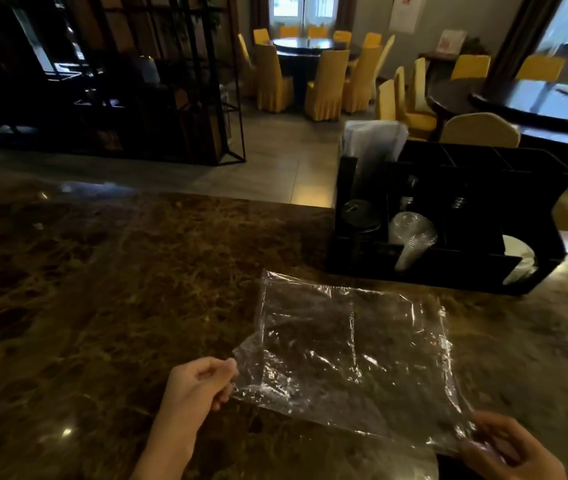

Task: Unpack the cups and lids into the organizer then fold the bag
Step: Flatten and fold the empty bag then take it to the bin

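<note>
A clear plastic bag [351, 355] lies spread flat on the brown marble counter [102, 289]. My left hand [199, 386] pinches its near left corner, and my right hand [507, 445] pinches its near right corner. Behind the bag stands the black organizer [476, 271]. A stack of clear cups [412, 239] leans in its middle front compartment. Dark lids [358, 213] sit in the left compartment, and white lids [519, 259] rest in the right one.
White paper or napkins [372, 147] stick up from the organizer's back left slot. Beyond the counter are a tiled floor, a black metal shelf [158, 81] and dining tables with yellow-covered chairs [324, 84].
</note>
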{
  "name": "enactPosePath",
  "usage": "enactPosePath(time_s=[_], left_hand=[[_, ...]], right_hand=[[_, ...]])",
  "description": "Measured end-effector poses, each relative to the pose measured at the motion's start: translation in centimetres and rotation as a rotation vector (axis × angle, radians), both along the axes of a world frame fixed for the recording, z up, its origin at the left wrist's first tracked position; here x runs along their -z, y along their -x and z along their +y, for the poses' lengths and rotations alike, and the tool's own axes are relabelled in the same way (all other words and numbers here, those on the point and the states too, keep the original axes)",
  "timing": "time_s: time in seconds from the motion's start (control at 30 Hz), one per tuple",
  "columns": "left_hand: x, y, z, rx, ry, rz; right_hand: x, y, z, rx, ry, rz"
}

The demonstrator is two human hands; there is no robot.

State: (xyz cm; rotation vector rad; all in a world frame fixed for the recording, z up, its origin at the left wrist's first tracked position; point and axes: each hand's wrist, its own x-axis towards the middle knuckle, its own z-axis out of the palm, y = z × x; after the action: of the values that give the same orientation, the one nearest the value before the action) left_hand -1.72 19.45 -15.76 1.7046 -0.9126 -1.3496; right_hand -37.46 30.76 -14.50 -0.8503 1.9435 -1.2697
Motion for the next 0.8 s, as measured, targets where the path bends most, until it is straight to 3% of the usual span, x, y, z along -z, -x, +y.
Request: enactPosePath(time_s=[0.17, 0.27, 0.43, 0.67, 0.8], left_hand=[[0.7, 2.4, 0.8, -0.282, -0.031, 0.069], [0.6, 2.0, 0.9, -0.180, -0.065, 0.046], [-0.4, 1.3, -0.7, 0.096, 0.001, -0.167], [0.4, 2.4, 0.3, -0.077, -0.116, 0.019], [0.5, 1.5, 0.6, 0.032, -0.138, 0.107]], right_hand=[[0.8, 0.6, 0.5, 0.001, -0.028, -0.058], [0.9, 1.1, 0.8, 0.049, -0.008, -0.170], [0.4, 2.1, -0.2, 0.114, -0.022, -0.517], [0.4, 3.6, 0.0, 0.152, -0.101, -0.521], [0.5, 4.8, 0.5, 0.061, -0.177, -0.263]])
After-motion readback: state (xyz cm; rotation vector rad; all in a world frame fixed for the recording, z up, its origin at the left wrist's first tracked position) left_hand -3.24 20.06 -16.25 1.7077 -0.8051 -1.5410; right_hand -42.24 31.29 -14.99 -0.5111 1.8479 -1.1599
